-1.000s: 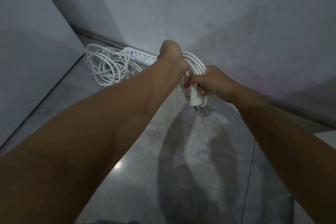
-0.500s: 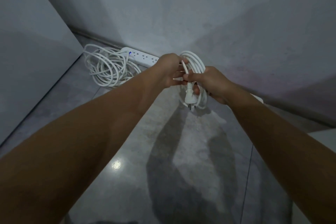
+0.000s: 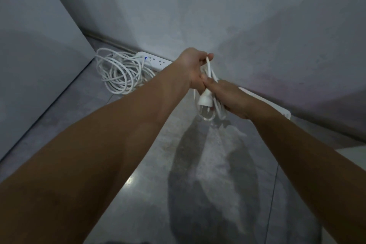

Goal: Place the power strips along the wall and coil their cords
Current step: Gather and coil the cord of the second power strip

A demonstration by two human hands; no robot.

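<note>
Both hands hold a bundle of white cord (image 3: 217,112) above the floor near the wall. My left hand (image 3: 195,69) grips the top of its loops. My right hand (image 3: 227,96) holds the lower part, with the white plug (image 3: 205,100) hanging between them. Behind my right forearm a white power strip (image 3: 277,106) lies along the wall, partly hidden. A second white power strip (image 3: 156,62) with a blue light lies against the wall to the left. Its loosely coiled white cord (image 3: 120,74) rests on the floor in the corner.
A grey wall (image 3: 198,16) runs across the back, with a dark baseboard (image 3: 111,40) at its foot. A pale panel (image 3: 35,55) stands at the left. The floor (image 3: 158,184) is polished grey with a thin tile seam at the right.
My left hand has risen and closed on the top of the cord loops. The right hand has slid lower on the bundle. The view has shifted slightly.
</note>
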